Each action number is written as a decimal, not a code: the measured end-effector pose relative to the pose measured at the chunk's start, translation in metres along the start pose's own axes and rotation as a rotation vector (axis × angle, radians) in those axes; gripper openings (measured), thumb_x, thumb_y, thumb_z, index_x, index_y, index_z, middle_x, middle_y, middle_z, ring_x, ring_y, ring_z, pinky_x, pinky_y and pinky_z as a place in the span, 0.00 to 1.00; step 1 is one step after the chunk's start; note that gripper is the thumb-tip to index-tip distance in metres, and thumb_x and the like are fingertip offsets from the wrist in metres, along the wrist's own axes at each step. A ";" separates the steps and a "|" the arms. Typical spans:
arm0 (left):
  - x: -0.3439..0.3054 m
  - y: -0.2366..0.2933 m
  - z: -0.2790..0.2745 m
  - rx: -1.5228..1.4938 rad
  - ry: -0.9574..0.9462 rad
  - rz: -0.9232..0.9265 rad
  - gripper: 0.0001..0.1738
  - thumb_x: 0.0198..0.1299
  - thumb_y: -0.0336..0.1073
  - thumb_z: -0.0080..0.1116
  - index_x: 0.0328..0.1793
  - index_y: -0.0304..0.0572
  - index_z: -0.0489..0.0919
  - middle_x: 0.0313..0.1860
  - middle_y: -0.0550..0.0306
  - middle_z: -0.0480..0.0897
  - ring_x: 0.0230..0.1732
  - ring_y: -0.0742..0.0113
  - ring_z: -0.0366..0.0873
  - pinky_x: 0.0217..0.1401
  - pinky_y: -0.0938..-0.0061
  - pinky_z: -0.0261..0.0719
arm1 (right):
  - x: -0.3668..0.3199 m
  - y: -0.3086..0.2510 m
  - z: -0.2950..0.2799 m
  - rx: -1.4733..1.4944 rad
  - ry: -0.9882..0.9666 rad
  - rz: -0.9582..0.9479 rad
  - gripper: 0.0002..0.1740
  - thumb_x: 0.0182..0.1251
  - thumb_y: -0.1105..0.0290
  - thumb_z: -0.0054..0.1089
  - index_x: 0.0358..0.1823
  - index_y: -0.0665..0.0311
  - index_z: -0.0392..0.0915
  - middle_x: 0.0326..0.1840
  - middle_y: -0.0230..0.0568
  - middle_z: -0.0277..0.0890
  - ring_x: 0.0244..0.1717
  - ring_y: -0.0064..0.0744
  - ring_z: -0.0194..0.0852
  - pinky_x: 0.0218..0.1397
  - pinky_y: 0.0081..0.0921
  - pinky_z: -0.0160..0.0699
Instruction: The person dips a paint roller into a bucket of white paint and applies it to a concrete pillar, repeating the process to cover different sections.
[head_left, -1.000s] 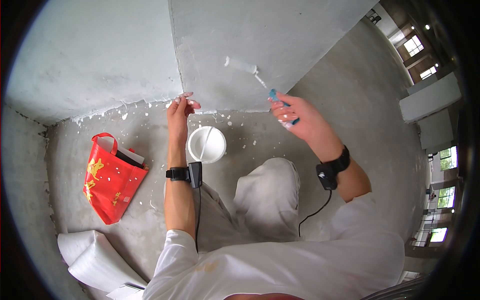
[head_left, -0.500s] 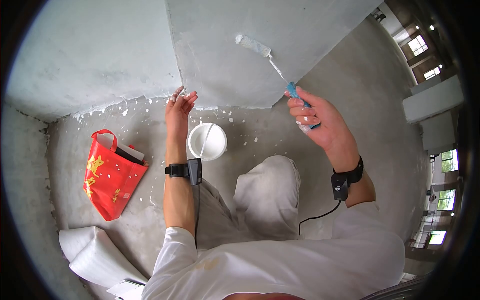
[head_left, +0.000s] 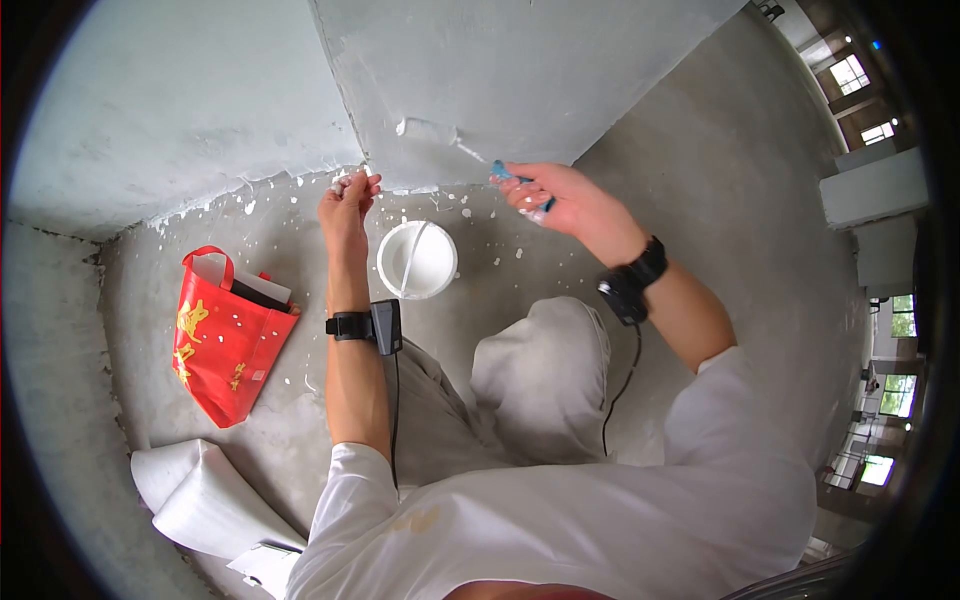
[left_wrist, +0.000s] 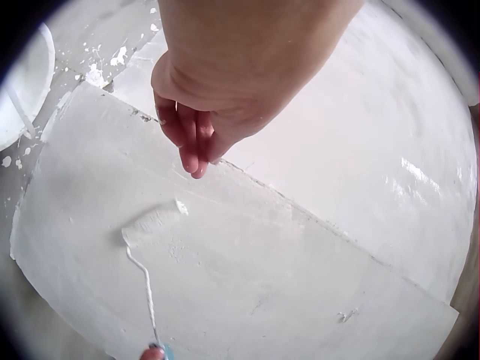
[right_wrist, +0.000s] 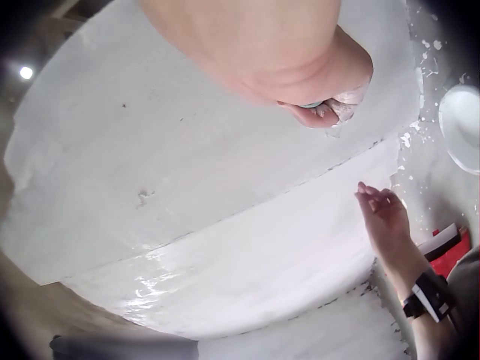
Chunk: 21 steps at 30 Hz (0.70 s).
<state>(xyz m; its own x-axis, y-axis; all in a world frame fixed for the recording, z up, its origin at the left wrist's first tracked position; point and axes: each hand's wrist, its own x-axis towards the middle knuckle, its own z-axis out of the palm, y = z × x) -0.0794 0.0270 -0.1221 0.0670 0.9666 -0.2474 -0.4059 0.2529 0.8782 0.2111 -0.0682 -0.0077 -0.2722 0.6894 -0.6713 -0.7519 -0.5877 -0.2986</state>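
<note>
My right hand [head_left: 565, 203] grips the blue handle of a small paint roller [head_left: 430, 131]. The roller's white sleeve lies against the grey-white wall panel right of the corner, also in the left wrist view, where its paint-coated wire frame [left_wrist: 148, 289] shows. Flecks of white paint mark the fingers. In the right wrist view the hand hides most of the roller. My left hand [head_left: 345, 212] is near the foot of the wall corner, fingers loosely bent and holding nothing. Between the hands, nearer my knee, a white bucket [head_left: 434, 265] stands on the floor with a thin white strip across its mouth.
A red bag [head_left: 235, 350] with dark and white items lies on the floor at left. Behind it is a folded grey sheet [head_left: 205, 500]. White paint drips speckle the concrete floor [head_left: 500, 290] along the wall's foot. A low wall [head_left: 50, 330] borders the left side.
The right hand first carried the roller right and up the panel, then brought it back left and lower, closer to the corner. The left hand stays by the corner, its fingers shifting slightly.
</note>
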 end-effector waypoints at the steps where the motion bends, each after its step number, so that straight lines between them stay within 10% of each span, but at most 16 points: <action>1: 0.000 -0.001 0.000 0.000 -0.001 0.001 0.07 0.66 0.35 0.61 0.44 0.40 0.80 0.40 0.54 0.87 0.38 0.74 0.83 0.42 0.82 0.75 | 0.012 0.002 -0.004 -0.041 0.007 0.039 0.13 0.76 0.73 0.47 0.52 0.79 0.64 0.31 0.35 0.63 0.21 0.12 0.53 0.15 0.10 0.51; 12: 0.002 -0.010 0.000 0.183 -0.088 0.032 0.09 0.62 0.32 0.63 0.46 0.35 0.81 0.36 0.55 0.86 0.36 0.73 0.82 0.42 0.81 0.76 | -0.012 0.013 -0.066 -0.286 0.125 0.013 0.12 0.76 0.69 0.50 0.48 0.74 0.69 0.29 0.32 0.64 0.19 0.12 0.54 0.14 0.10 0.50; 21: 0.010 -0.027 -0.011 0.312 -0.142 -0.011 0.11 0.59 0.32 0.67 0.45 0.34 0.82 0.34 0.58 0.86 0.34 0.75 0.81 0.37 0.81 0.74 | -0.042 0.047 -0.194 0.081 0.261 0.046 0.09 0.75 0.71 0.49 0.42 0.73 0.68 0.26 0.32 0.64 0.19 0.14 0.56 0.16 0.11 0.57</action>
<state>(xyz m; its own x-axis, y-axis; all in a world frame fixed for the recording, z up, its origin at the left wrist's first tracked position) -0.0779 0.0295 -0.1533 0.2045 0.9544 -0.2173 -0.1076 0.2425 0.9642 0.3040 -0.2067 -0.1254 -0.1517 0.5242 -0.8380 -0.7905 -0.5733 -0.2155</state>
